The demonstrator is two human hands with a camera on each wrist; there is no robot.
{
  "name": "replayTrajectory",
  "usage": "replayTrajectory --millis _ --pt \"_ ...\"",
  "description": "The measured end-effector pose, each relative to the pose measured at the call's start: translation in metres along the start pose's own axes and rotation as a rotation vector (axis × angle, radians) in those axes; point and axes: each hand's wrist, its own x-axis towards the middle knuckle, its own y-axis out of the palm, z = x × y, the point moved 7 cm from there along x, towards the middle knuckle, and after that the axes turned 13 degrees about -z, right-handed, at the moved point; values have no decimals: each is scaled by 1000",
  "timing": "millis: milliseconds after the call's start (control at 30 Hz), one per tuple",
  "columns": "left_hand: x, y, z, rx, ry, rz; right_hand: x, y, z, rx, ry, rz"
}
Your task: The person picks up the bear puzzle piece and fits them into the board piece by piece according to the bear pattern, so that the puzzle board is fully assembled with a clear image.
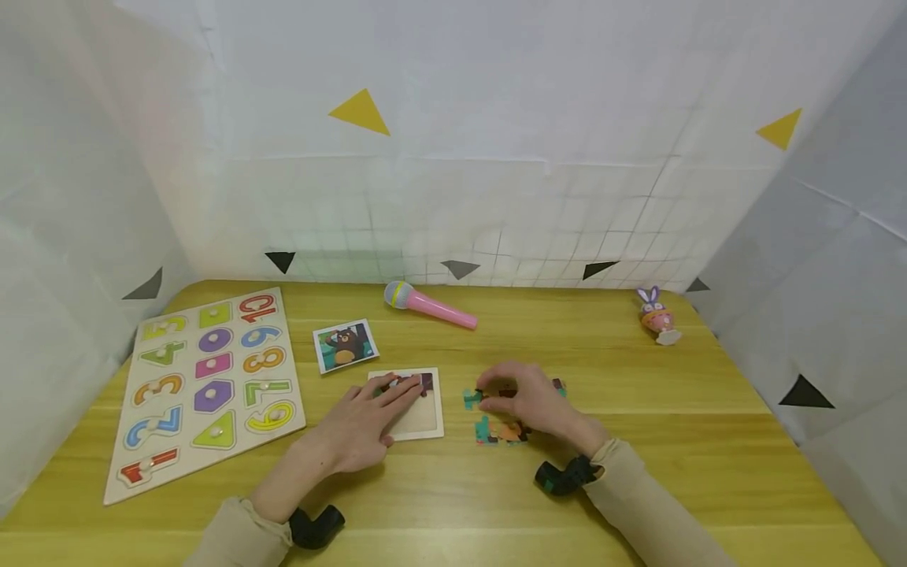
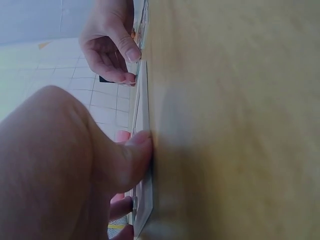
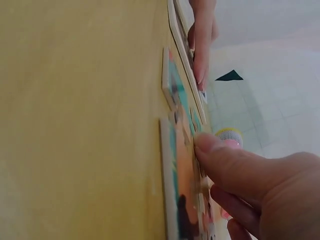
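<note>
A white-bordered puzzle tray point(image 1: 441, 402) lies in the middle of the table, with dark picture pieces along its top. My left hand point(image 1: 364, 425) rests on it, fingers stretched over those pieces; its thumb point(image 2: 132, 155) is at the near-left edge. To the right, my right hand point(image 1: 527, 398) pinches a small green jigsaw piece point(image 1: 471, 399) between thumb and forefinger, at table level. More jigsaw pieces point(image 1: 501, 431) in teal and orange lie just below that hand. Others point(image 1: 560, 386) are partly hidden behind it.
A bear picture card point(image 1: 346, 346) lies behind the tray. At left is a number-and-shape board point(image 1: 205, 386). A pink toy microphone point(image 1: 435, 307) lies at the back, and a bunny-eared toy point(image 1: 657, 316) stands at the back right. Patterned white sheets point(image 1: 453, 157) enclose the table.
</note>
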Motion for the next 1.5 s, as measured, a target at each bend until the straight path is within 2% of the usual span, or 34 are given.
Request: replayTrajectory --millis 300,767,933,1133,1300,1500 --pt "0 -1 0 -23 19 -9 1 0 1 -14 -36 -13" --pt "-2 0 -1 -2 1 4 0 0 3 -17 -40 -21" --pt "-3 -1 1 -38 34 -34 -1 0 2 4 -49 -22" --pt "-11 -8 9 -86 54 -94 -3 1 -1 -2 -47 -21" --pt "-22 -16 21 -137 19 -112 -3 0 0 5 -58 -22" --pt "-31 -19 35 -179 -57 -71 -2 0 2 29 -70 -20"
